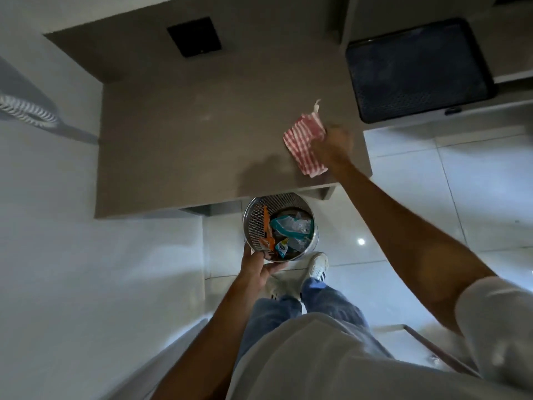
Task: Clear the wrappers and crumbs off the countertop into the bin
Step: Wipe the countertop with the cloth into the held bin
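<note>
A brown countertop [187, 134] fills the middle of the head view. My right hand [331, 145] presses a red-and-white checked cloth [302, 140] flat on its near right part. Below the counter's front edge stands a round perforated metal bin [253, 217] with orange, teal and clear wrappers [288, 229] inside. My left hand [256, 267] grips the bin's near rim. No wrappers or crumbs show on the counter surface; the picture is dim and the right hand is blurred.
A black square panel [194, 37] is set in the counter's far part. A dark tray-like appliance [418, 70] sits on a ledge to the right. A white wall lies left, glossy floor tiles [432, 197] right, and my shoes [317, 265] stand by the bin.
</note>
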`<action>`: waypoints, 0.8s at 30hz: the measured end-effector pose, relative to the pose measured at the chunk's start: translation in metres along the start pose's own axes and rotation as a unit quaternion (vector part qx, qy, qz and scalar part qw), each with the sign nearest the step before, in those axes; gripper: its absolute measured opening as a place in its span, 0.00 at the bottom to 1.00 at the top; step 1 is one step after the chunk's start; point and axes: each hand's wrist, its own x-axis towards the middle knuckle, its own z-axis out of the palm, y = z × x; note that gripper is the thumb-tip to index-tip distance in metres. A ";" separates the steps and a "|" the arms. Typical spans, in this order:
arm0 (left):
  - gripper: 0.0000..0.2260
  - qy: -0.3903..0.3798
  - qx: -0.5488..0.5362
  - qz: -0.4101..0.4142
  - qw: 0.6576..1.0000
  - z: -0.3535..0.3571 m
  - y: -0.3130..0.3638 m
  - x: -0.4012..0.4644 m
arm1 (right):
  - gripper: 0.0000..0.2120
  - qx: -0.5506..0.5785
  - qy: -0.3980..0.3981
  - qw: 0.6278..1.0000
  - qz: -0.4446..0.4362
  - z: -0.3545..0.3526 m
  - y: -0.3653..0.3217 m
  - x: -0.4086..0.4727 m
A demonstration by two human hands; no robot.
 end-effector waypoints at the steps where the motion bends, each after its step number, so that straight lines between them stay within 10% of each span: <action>1: 0.23 -0.004 0.004 -0.002 1.000 0.002 -0.001 0.000 | 0.20 -0.093 0.070 0.992 -0.043 0.000 0.005 -0.005; 4: 0.24 -0.024 0.012 -0.004 1.000 0.002 -0.006 0.005 | 0.16 -0.096 0.185 0.955 -0.210 0.013 0.025 -0.051; 7: 0.26 -0.025 0.021 -0.020 0.999 -0.003 -0.015 0.023 | 0.13 -0.083 0.111 0.939 -0.314 0.048 0.074 -0.117; 12: 0.30 0.012 0.038 -0.050 0.998 -0.018 -0.045 0.103 | 0.39 -0.110 -0.060 0.992 0.021 0.126 0.178 -0.148; 18: 0.35 0.011 0.093 -0.053 0.994 -0.010 -0.084 0.259 | 0.20 -0.046 -0.131 0.962 0.234 0.230 0.290 -0.066; 24: 0.21 -0.021 0.130 -0.003 0.991 0.020 -0.109 0.394 | 0.17 -0.030 -0.081 0.963 0.254 0.304 0.372 0.019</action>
